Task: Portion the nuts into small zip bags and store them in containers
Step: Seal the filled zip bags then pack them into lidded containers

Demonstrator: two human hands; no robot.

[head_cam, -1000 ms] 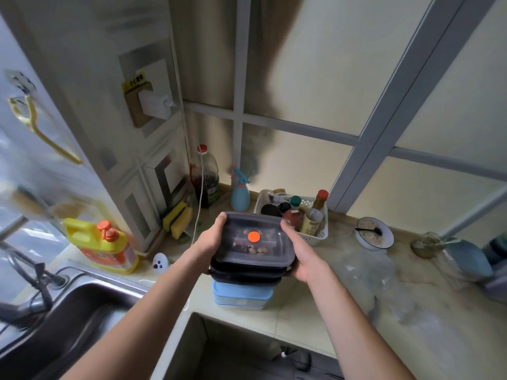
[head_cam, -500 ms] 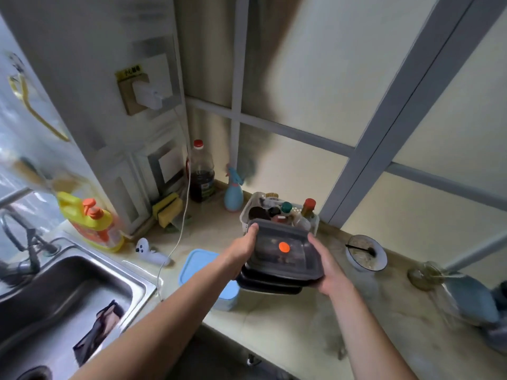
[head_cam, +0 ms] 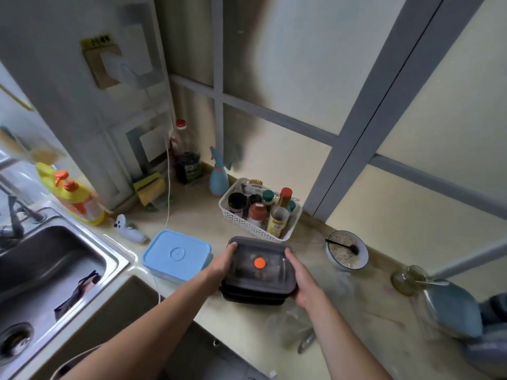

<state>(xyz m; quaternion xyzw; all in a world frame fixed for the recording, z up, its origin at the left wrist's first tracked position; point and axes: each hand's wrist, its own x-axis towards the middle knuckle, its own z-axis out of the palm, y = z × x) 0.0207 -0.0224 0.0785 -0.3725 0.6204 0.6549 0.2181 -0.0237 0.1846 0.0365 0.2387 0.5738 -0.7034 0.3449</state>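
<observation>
A stack of dark grey lidded containers (head_cam: 258, 283) sits low over the counter, the top one with a see-through lid and an orange valve, nuts dimly visible inside. My left hand (head_cam: 219, 266) grips the stack's left side and my right hand (head_cam: 304, 281) grips its right side. A light blue lidded container (head_cam: 177, 256) stands on the counter just left of the stack. A crumpled clear plastic bag (head_cam: 293, 327) lies in front of the stack, near the counter's edge.
A white basket of seasoning bottles (head_cam: 258, 215) stands right behind the stack. A bowl with a spoon (head_cam: 347, 253) is to the right, a glass jar (head_cam: 408, 278) and blue lid beyond. The steel sink (head_cam: 41, 272), yellow detergent bottle (head_cam: 72, 197) and spray bottle (head_cam: 218, 174) lie left.
Both hands carried the dark stack off the blue container, to the right and down toward the counter. The blue container is now uncovered on the left.
</observation>
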